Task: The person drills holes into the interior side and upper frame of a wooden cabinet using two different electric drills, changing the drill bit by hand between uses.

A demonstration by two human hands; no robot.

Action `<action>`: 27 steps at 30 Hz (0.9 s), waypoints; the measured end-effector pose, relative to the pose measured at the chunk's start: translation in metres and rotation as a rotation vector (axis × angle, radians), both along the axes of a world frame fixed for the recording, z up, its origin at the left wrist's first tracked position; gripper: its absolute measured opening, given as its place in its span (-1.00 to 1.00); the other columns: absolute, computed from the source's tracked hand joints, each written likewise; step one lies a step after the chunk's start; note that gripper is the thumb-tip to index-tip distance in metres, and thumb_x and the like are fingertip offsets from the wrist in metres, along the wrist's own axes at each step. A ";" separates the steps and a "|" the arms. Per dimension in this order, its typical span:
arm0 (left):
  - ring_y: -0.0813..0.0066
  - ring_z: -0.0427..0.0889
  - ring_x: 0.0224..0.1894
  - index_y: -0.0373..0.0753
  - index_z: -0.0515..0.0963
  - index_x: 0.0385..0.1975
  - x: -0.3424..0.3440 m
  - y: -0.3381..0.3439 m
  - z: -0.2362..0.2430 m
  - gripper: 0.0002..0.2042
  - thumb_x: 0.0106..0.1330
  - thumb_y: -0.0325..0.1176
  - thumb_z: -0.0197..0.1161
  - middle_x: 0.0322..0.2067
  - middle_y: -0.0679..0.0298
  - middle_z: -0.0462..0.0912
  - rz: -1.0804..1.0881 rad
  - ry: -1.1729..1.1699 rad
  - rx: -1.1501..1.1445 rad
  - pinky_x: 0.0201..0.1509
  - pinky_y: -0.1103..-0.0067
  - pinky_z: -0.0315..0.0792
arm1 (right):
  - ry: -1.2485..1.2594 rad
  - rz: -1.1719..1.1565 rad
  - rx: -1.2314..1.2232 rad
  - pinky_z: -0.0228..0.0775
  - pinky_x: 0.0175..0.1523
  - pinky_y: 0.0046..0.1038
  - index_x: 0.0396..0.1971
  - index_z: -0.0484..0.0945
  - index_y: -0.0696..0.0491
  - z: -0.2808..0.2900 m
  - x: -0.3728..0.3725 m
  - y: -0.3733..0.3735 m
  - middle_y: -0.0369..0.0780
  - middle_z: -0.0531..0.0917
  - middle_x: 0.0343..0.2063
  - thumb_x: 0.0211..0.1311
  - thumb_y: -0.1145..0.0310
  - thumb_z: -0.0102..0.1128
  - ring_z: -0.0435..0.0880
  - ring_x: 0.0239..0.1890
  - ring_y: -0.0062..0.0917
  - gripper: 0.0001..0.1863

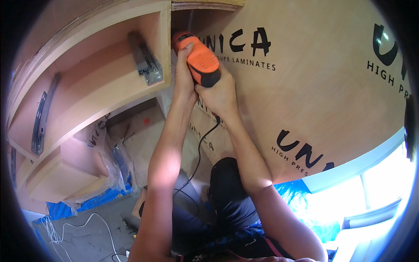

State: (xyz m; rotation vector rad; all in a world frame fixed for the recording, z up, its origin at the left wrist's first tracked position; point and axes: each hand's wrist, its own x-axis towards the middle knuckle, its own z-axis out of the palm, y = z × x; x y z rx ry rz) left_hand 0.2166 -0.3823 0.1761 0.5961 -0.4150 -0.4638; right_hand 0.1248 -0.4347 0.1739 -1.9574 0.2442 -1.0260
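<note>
Both of my hands hold an orange and black corded power drill (204, 59) up at the cabinet's front edge. My left hand (185, 70) is wrapped along the body's left side, with the thumb on top. Around the rear and grip, my right hand (221, 94) is closed, its fingers partly hidden. The tool's front end points away from me into a shadowed opening beside the wooden upright (166, 43); its tip is hard to make out. A black cord (200, 146) hangs from below the grip towards my legs.
Left stands an open wooden cabinet with metal drawer slides (145, 61) fixed inside. A large panel in printed protective film (305, 100) fills the right side. Blue sheeting (104, 196) and a white cable (94, 215) lie on the floor. Bright windows (379, 187) are at lower right.
</note>
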 end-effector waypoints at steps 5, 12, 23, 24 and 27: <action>0.41 0.72 -0.15 -0.23 0.53 0.01 -0.004 0.001 0.002 -0.54 0.37 0.05 0.22 -0.17 0.22 0.69 0.008 -0.017 -0.013 -0.03 0.45 0.63 | 0.009 0.013 0.008 0.54 0.16 -0.25 0.20 0.49 0.27 0.001 -0.001 -0.003 0.12 0.74 -0.10 -0.11 0.53 0.32 0.76 0.05 -0.11 -0.29; 0.39 0.72 -0.15 -0.24 0.53 0.01 -0.004 -0.002 0.006 -0.56 0.37 0.01 0.24 -0.16 0.22 0.68 -0.005 -0.008 -0.026 -0.04 0.44 0.63 | 0.025 0.004 -0.005 0.53 0.19 -0.24 0.22 0.49 0.26 0.001 0.000 -0.009 0.12 0.73 -0.06 -0.11 0.52 0.34 0.75 0.08 -0.09 -0.27; 0.36 0.71 -0.18 -0.25 0.51 0.03 -0.002 -0.010 0.010 -0.52 0.37 0.05 0.20 -0.17 0.18 0.68 0.057 0.122 0.071 -0.07 0.42 0.64 | 0.057 -0.004 0.027 0.52 0.23 -0.20 0.32 0.38 0.25 0.003 0.002 -0.016 0.16 0.68 0.04 -0.06 0.50 0.40 0.68 0.17 -0.03 -0.19; 0.35 0.71 -0.16 -0.26 0.51 0.08 -0.001 -0.011 0.003 -0.48 0.35 0.07 0.21 -0.14 0.18 0.67 0.005 0.124 0.035 -0.02 0.41 0.62 | 0.041 0.014 0.014 0.52 0.25 -0.18 0.35 0.35 0.20 -0.002 0.001 -0.019 0.16 0.66 0.08 -0.04 0.49 0.41 0.66 0.18 -0.01 -0.17; 0.26 0.72 -0.12 -0.28 0.46 0.11 -0.004 -0.007 0.011 -0.45 0.36 0.08 0.18 -0.14 0.11 0.68 0.026 0.073 0.104 -0.02 0.38 0.64 | 0.118 -0.017 -0.028 0.51 0.28 -0.17 0.38 0.32 0.14 -0.002 -0.002 -0.016 0.14 0.65 0.10 -0.02 0.48 0.42 0.63 0.20 0.01 -0.15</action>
